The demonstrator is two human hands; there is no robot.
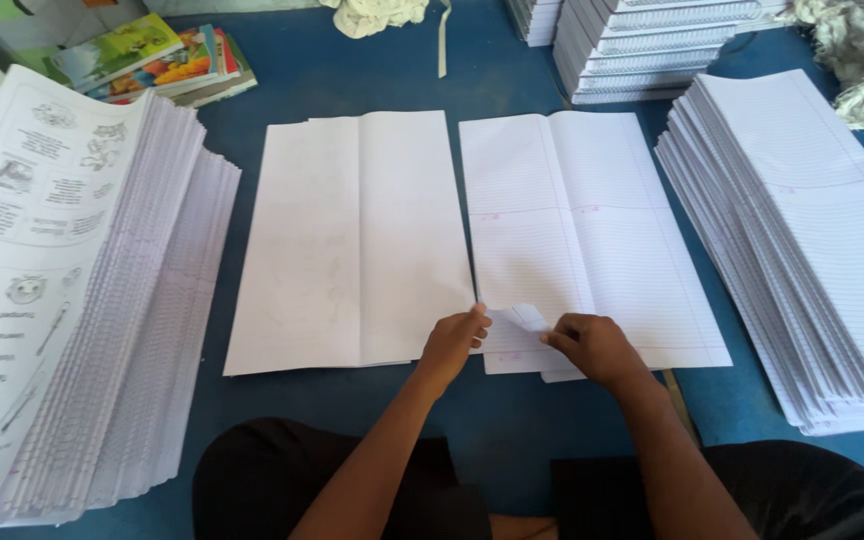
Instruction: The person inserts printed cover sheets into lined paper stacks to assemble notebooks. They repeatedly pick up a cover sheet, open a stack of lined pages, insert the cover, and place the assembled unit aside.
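Knees in dark trousers [352, 480] fill the bottom of my view, both forearms reaching out over them onto the blue table [512, 420]. Left hand [455, 343] is pinching the near corner of the ruled sheets [582, 240], thumb and fingers closed on the paper edge. Right hand [592, 348] does the same just beside it, fingers curled onto a small lifted fold of that corner. Those ruled sheets lie flat and creased down the middle, straight ahead and slightly to my right. Touching their left edge is a plain white folded stack [352, 240]. Off to my left sits a tall fanned pile of printed worksheets [62, 300], to my right a fanned ruled pile [802, 250]. Further back I see bound notebook stacks [642, 45], colourful books [157, 60], and crumpled cloth [377, 15].
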